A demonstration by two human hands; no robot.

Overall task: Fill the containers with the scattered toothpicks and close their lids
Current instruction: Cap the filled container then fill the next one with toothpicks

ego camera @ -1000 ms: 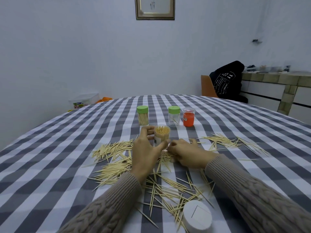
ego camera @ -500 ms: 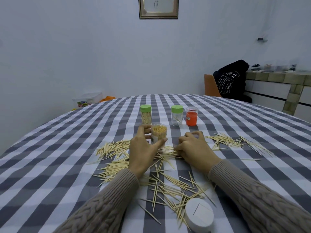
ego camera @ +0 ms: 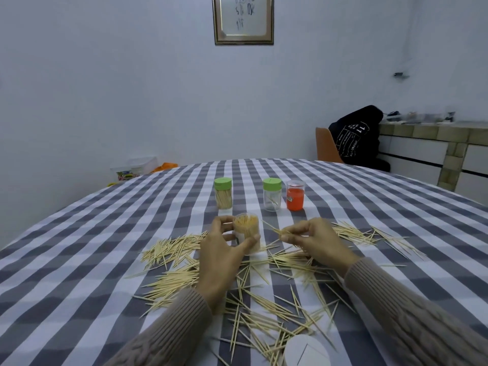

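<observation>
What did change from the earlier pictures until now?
The right hand rose off the table, now pinching a few toothpicks beside the open container. The left hand still holds that container. The three far jars and white lid stayed.

1. I see a grey-and-white checked tablecloth [ego camera: 79, 260] covering the table.
2. At 12 o'clock, a framed picture [ego camera: 243, 18] hangs on the pale wall.
3. At 2 o'clock, an orange chair [ego camera: 326, 149] carries a black garment [ego camera: 356, 138] with white print.
4. At 3 o'clock stands a tiled counter [ego camera: 433, 133].
5. At 10 o'clock, beyond the table's edge, sits a clear plastic box [ego camera: 137, 166].
</observation>
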